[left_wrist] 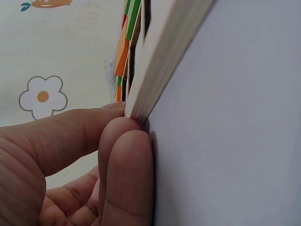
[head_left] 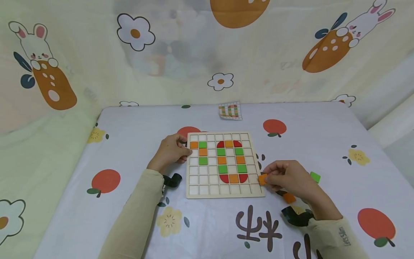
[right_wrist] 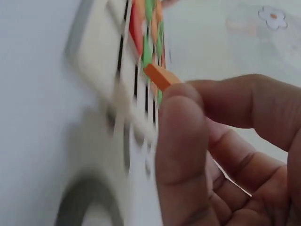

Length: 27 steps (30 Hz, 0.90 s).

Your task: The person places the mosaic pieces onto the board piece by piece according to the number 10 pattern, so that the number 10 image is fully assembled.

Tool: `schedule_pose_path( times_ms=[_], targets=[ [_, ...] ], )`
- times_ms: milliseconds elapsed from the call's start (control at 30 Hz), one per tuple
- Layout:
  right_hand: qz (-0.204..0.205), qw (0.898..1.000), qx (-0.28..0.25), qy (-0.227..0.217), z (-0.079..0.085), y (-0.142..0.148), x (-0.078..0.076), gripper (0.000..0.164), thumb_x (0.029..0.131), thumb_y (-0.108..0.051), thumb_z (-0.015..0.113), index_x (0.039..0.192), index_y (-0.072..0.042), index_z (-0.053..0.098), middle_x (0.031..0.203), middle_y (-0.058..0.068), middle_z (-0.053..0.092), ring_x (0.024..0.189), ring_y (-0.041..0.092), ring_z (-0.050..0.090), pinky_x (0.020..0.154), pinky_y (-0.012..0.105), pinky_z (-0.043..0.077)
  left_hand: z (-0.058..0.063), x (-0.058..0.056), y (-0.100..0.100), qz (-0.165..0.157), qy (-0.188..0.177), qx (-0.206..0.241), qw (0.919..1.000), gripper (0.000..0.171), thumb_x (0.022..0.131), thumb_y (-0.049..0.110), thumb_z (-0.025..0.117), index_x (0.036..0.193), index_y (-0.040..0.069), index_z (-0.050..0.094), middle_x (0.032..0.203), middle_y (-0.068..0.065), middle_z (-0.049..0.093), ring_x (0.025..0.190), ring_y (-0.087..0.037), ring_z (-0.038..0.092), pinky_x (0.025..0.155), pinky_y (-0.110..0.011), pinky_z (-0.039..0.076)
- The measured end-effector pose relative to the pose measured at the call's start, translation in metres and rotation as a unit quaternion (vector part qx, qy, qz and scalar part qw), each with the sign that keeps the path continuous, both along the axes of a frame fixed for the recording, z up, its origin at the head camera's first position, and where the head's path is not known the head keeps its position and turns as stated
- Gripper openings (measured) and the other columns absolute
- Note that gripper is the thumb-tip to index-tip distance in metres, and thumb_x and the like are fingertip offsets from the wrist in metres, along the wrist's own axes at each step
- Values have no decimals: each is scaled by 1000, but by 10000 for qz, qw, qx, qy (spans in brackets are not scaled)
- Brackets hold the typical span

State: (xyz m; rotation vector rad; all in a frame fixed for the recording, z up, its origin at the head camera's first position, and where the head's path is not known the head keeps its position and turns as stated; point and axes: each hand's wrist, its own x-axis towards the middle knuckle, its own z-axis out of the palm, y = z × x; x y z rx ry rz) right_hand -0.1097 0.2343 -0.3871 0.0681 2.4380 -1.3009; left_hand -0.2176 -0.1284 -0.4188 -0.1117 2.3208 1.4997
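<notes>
A pale wooden grid board [head_left: 198, 180] lies on the table, with orange, green and red tiles set in some of its cells. At its left edge my left hand [head_left: 169, 153] grips the frame; the left wrist view shows the fingertips [left_wrist: 129, 165] right against the board's side [left_wrist: 160, 61]. Between thumb and index finger, my right hand [head_left: 291, 180] pinches an orange square tile [head_left: 263, 179], just over the board's right edge. From the right wrist, that orange tile [right_wrist: 161, 76] sticks out past the fingertips, tilted.
A loose green tile [head_left: 315, 177] lies beyond the right wrist, and an orange tile [head_left: 289, 198] lies below the right hand. Behind the board is a small card [head_left: 230, 110] printed with a coloured grid pattern. A printed cloth [head_left: 181, 79] hangs along the table's far edge.
</notes>
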Motion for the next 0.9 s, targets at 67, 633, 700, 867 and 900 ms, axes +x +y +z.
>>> schedule_pose_path(
  times_ms=[67,633,700,867,900],
  targets=[
    [77,9994,-333,-4,1,-10,-7,21,94,-7,74,110,5,70,86,11,70,71,24,68,65,30,63,0,0,-1,18,6,11,10000,44,90,9,82,127,4,59,95,-12,63,65,-17,68,63,-26,62],
    [533,9839,-1609,-573,-10,-89,-56,19,95,-4,72,109,9,69,86,15,74,70,17,72,68,30,64,2,1,0,-11,-17,-51,10000,43,90,8,82,125,3,59,92,-11,63,65,-17,67,63,-26,62],
    [506,9843,-1558,-651,-9,-96,-59,18,95,-4,72,108,7,71,86,14,75,68,17,72,68,29,64,3,1,0,-3,-15,-64,10000,42,90,8,82,126,3,59,92,-11,64,65,-17,67,62,-25,61],
    [436,9829,-1554,-885,-9,-111,-64,16,95,-4,71,108,6,72,86,15,75,67,18,72,67,27,63,3,1,0,-4,-14,-55,10000,43,90,9,82,126,3,59,92,-11,63,65,-17,67,62,-25,61],
    [440,9820,-1583,-931,-10,-114,-65,16,96,-4,71,108,6,72,85,16,75,68,18,72,67,27,63,3,1,0,-10,-11,-46,10000,43,90,9,82,126,3,59,92,-11,63,64,-17,66,62,-25,61]
  ],
)
